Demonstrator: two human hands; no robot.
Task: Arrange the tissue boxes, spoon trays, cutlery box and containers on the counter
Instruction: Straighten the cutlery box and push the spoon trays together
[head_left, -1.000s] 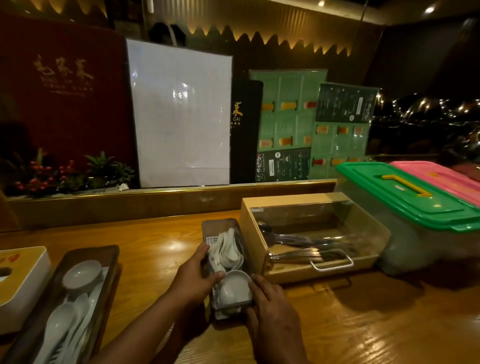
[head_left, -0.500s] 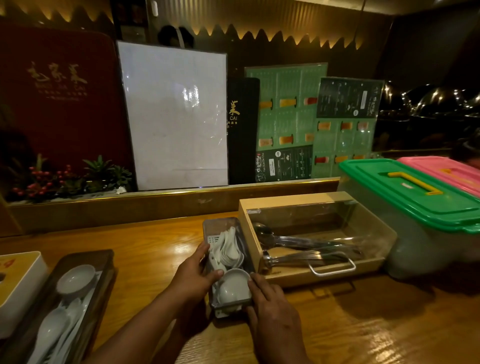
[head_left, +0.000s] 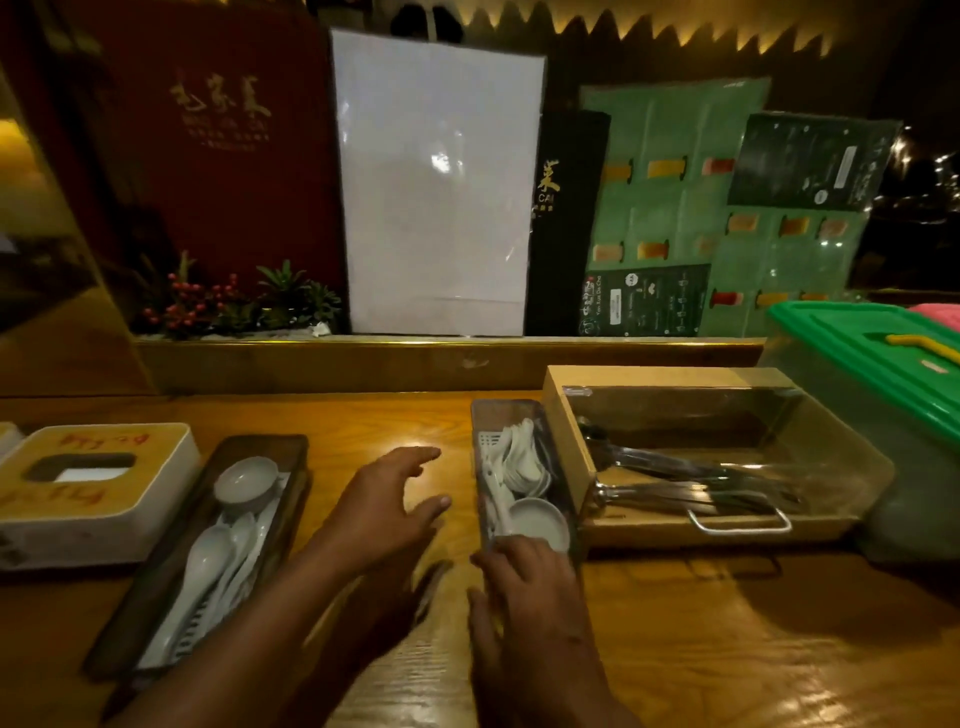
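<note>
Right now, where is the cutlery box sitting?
In the head view the cutlery box sits right of centre on the counter, between the right spoon tray on its left and the green-lidded container on its right.

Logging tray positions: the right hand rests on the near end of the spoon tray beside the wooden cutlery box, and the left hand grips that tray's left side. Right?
Not quite. The head view shows the left hand open above the wooden counter, clear of the narrow clear spoon tray. The right hand does rest on its near end.
</note>
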